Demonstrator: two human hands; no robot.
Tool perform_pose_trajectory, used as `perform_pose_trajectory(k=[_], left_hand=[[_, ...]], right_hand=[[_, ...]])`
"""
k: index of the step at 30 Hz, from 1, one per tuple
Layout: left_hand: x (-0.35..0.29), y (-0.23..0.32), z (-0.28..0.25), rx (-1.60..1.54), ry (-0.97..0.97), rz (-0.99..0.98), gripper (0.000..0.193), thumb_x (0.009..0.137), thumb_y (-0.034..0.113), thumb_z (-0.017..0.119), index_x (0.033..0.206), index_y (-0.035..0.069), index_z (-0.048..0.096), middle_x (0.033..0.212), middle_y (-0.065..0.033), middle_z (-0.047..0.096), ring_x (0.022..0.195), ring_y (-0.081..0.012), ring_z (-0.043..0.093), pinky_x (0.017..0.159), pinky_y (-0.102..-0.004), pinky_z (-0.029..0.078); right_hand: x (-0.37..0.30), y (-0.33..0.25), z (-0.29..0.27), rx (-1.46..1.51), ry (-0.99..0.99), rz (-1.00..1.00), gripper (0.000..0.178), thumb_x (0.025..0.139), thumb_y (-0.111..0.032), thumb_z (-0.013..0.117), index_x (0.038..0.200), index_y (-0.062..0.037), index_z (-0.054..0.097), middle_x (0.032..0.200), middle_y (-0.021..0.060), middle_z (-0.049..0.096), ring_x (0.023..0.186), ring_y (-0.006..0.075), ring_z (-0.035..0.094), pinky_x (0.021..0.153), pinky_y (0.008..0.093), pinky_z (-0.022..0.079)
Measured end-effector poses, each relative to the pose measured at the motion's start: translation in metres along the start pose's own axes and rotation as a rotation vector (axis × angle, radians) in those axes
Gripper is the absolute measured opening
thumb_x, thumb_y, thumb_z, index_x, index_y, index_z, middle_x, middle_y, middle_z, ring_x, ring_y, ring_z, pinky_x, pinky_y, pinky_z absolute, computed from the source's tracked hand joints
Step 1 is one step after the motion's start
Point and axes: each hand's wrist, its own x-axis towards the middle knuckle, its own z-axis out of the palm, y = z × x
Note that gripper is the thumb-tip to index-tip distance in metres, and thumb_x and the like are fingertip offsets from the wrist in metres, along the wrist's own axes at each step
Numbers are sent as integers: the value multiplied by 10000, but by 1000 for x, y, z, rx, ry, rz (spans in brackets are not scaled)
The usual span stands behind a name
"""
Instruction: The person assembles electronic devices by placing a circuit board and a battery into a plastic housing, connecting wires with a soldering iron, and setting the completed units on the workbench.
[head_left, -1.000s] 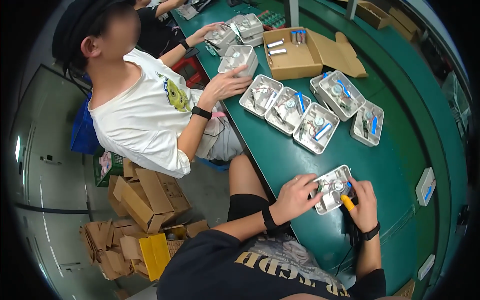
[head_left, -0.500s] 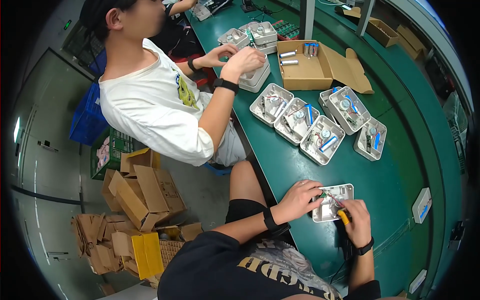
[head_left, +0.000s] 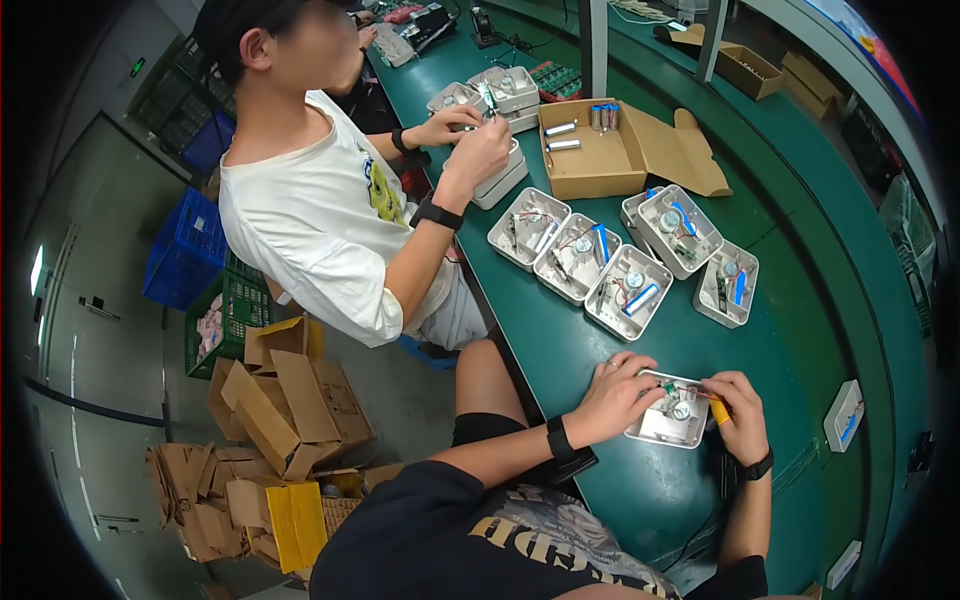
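Right hand (head_left: pixel 738 410) has shifted to the right rim of the white rectangular plastic box (head_left: pixel 655 432), which the left hand (head_left: pixel 618 398) touches, each grip's state unclear.

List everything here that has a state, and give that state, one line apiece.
Left hand: half-curled, at the case's left end.
Right hand: half-curled, at the right end.
Yellow cover: on one right-hand digit.
Case: open, parts inside.
Row of three cases: open, parts inside.
Box: open, lid folded back, batteries inside.
Floor carton: open, flaps out.
Green crate: holding pink things.
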Motion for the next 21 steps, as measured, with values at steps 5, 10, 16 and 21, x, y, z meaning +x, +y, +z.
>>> perform_pose_trajectory(k=[5, 10, 16, 21], left_hand=[[3, -8, 7, -14, -21, 64, 216, 1004, 283, 731, 965, 75, 774, 1327, -65, 658, 1345, -305, 519, 1060, -460, 374], [11, -12, 5, -17, -109, 66, 218, 1000, 290, 736, 980, 79, 785, 1349, -51, 652, 1361, -315, 506, 1061, -474, 377], [11, -8, -4, -26, -136, 42, 236, 997, 296, 740, 977, 66, 787, 1368, -90, 641, 1396, -372, 482, 1094, -500, 381], [7, 1, -2, -63, -170, 48, 252, 989, 295, 748, 957, 50, 797, 1386, -129, 637, 1436, -437, 440, 1154, -546, 370]], right_hand=[[-1, 8, -16, 21, -9, 19, 327, 872, 113, 668, 1170, 8, 751, 1079, 147, 737, 1013, 308, 710, 878, 383, 560], [10, 38, -12, 236, -78, 67, 331, 905, 115, 634, 1180, -14, 765, 1107, 142, 742, 997, 305, 722, 897, 373, 559], [-6, 28, -9, 218, -283, 88, 372, 902, 113, 619, 1222, -22, 753, 1120, 156, 740, 1023, 327, 720, 926, 381, 555], [-15, 16, -4, -66, -169, -26, 404, 877, 114, 622, 1229, -37, 751, 1223, 158, 711, 1077, 344, 711, 946, 377, 550]])
